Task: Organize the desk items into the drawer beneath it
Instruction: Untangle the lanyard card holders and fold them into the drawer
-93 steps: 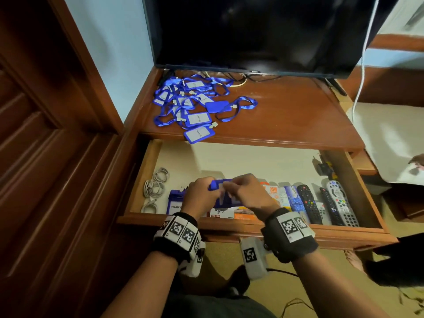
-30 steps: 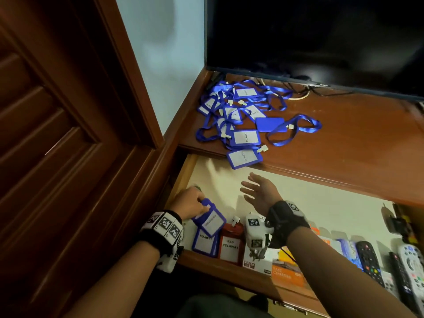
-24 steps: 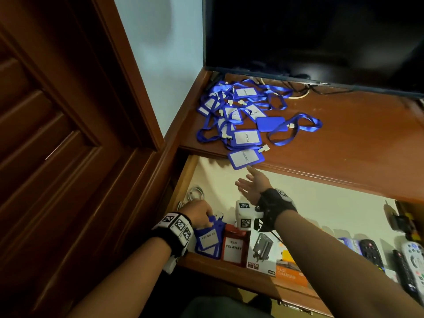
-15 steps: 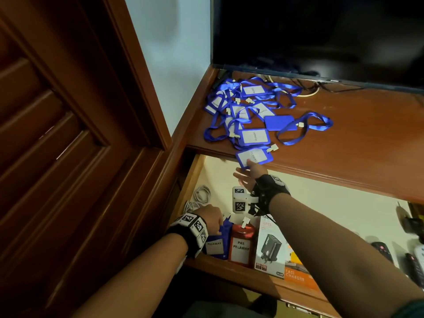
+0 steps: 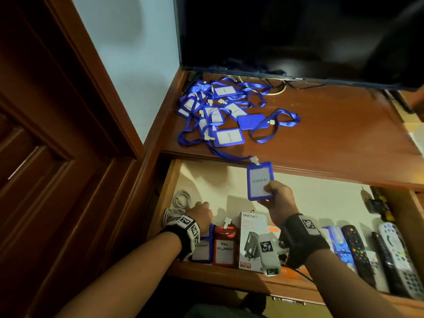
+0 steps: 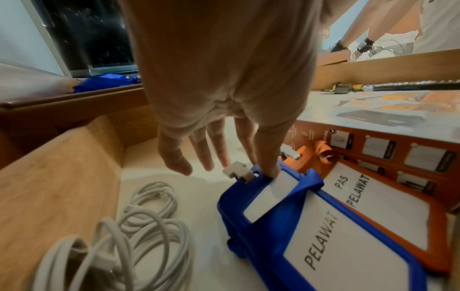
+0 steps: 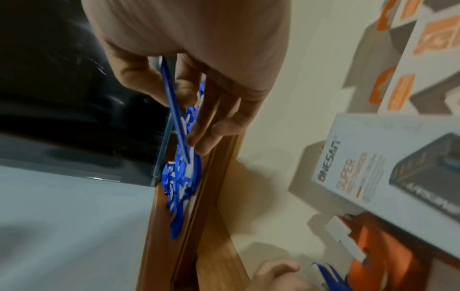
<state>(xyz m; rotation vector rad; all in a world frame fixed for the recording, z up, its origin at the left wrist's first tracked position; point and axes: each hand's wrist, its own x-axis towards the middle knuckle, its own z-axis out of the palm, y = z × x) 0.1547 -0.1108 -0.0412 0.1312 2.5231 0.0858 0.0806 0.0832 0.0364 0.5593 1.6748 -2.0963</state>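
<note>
A heap of blue badge holders with lanyards (image 5: 220,111) lies on the desk top (image 5: 332,134) under the TV. My right hand (image 5: 269,191) pinches one blue PELAWAT badge holder (image 5: 259,181) by its lower edge, above the open drawer (image 5: 174,177); its lanyard still trails back to the heap. Seen from the right wrist, that holder (image 7: 174,110) stands edge-on between thumb and fingers. My left hand (image 5: 202,214) is low in the drawer's front left corner, fingers straight, one fingertip (image 6: 271,169) pressing the top of the stacked blue holders (image 6: 311,226). A red PAS PELAWAT holder (image 5: 224,246) lies beside them.
White coiled cables (image 5: 179,205) sit by the drawer's left wall. A charger box (image 5: 251,239), small boxes and several remotes (image 5: 394,251) line the drawer front. The TV (image 5: 298,35) overhangs the desk back. Wooden panelling (image 5: 57,157) closes the left. Another person's hands (image 6: 353,47) show far right.
My right hand reached to the desk edge, took the nearest blue holder and drew it down over the drawer. My left hand laid its holder in the front left corner and stays there.
</note>
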